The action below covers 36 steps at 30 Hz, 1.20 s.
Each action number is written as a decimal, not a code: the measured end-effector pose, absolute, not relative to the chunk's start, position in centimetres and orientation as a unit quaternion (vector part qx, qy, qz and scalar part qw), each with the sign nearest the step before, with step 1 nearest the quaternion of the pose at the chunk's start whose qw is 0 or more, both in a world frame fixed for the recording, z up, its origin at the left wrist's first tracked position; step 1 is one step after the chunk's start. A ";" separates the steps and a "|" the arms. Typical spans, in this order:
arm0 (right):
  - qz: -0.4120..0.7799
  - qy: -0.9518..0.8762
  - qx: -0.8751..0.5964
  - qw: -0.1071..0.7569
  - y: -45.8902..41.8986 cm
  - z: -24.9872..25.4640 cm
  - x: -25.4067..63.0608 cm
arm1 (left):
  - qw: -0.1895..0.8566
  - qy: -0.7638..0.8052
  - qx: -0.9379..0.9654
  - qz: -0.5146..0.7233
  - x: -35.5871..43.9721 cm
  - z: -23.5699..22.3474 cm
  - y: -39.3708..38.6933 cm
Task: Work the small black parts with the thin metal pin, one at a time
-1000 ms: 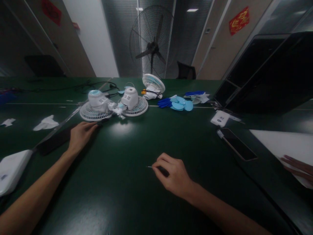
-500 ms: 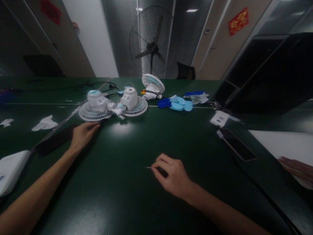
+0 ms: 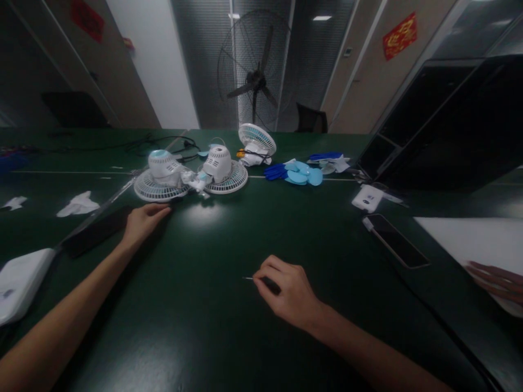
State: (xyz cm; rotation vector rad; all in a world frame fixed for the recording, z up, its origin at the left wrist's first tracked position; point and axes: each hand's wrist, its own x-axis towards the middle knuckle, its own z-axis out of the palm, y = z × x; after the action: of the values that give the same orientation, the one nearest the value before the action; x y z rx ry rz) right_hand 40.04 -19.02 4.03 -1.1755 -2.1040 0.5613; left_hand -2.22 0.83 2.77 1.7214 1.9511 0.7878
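— One thin tool [image 3: 248, 278]?
— Yes, mostly hidden, pinched in the right hand [image 3: 288, 291], nearer than the leftmost fan [image 3: 162, 175].
— And the left hand [image 3: 143, 222]?
— Just before that fan; can't tell whether gripping anything.

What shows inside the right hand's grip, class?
The right hand grips a slim tool: its thin tip sticks out, and a dark part, likely the handle, shows. The hand covers the rest.
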 end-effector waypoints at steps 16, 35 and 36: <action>0.204 -0.784 -0.474 0.344 -19.0 3.9 40.0 | 0.347 0.404 0.817 0.223 10.0 3.6 -6.4; 0.180 -0.805 -0.465 0.321 -19.3 3.4 40.2 | 0.345 0.268 0.877 0.200 14.6 3.0 -12.5; 0.182 -0.807 -0.462 0.319 -19.3 3.4 40.2 | 0.346 0.268 0.877 0.201 14.6 3.0 -12.5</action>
State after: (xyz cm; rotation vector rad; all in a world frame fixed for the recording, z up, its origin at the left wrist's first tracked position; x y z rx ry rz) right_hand 40.16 -19.26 3.36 -1.2156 -2.1216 0.4791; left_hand 14.61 -12.49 3.03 2.2751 0.6961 0.5206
